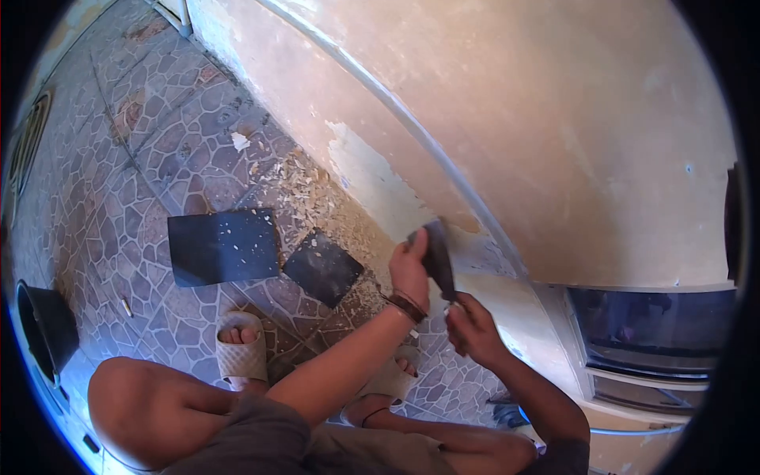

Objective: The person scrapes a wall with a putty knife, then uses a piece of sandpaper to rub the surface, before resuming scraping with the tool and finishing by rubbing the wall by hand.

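A dark, wide-bladed scraper touches the lower part of the wall, its broad edge at a patch of bare, pale plaster. My left hand, with a bracelet at the wrist, is pressed on the side of the blade, thumb raised along it. Below and to the right, my right hand is closed around the handle end, which is mostly hidden by the fingers. Peeled paint flakes lie on the floor along the wall's foot.
Two dark flat sheets lie on the stone-patterned floor. A black bucket stands at the far left. A pipe runs along the wall. A glass-fronted unit is at the right. My sandalled feet are below.
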Available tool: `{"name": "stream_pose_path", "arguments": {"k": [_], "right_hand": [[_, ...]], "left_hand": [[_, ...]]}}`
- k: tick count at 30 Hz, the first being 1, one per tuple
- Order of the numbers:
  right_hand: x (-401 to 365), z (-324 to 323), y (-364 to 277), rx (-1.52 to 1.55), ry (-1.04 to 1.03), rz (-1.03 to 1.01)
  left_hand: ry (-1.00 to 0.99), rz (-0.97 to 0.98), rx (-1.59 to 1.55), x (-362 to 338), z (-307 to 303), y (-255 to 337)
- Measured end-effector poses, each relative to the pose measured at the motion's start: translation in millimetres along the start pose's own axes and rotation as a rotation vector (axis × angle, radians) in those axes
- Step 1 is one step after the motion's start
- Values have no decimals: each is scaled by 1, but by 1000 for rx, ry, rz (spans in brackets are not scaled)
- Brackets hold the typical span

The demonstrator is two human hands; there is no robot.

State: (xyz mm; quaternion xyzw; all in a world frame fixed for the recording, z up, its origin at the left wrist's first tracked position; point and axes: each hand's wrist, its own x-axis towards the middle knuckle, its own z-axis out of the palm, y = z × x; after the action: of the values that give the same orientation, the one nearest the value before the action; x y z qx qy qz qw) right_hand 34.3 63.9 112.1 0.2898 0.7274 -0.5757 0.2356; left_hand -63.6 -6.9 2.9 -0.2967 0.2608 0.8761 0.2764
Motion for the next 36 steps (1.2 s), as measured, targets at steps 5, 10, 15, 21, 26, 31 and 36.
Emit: {"name": "stream_pose_path", "arguments": {"k": [5,10,15,21,26,31,36], "right_hand": [[-39,-14,0,182,183,-95],[-44,-15,19,162,229,-164],[-54,-17,-1,291,103,-76],[-59,-24,-22,155,151,-100],[-51,-20,-55,171,112,-65],[-76,-26,-80,194,103,-7],[-75,-14,-98,296,141,47]], "left_hand": [[-46,821,838,-60,25,-12],[-489,949,1021,-76,26,-13],[-356,1004,1017,-80,33,-19],[-276,1071,960,-86,46,-18],[-172,1034,855,-79,56,-3],[-84,922,724,-92,69,-13],[-50,900,738,-97,76,5]]}}
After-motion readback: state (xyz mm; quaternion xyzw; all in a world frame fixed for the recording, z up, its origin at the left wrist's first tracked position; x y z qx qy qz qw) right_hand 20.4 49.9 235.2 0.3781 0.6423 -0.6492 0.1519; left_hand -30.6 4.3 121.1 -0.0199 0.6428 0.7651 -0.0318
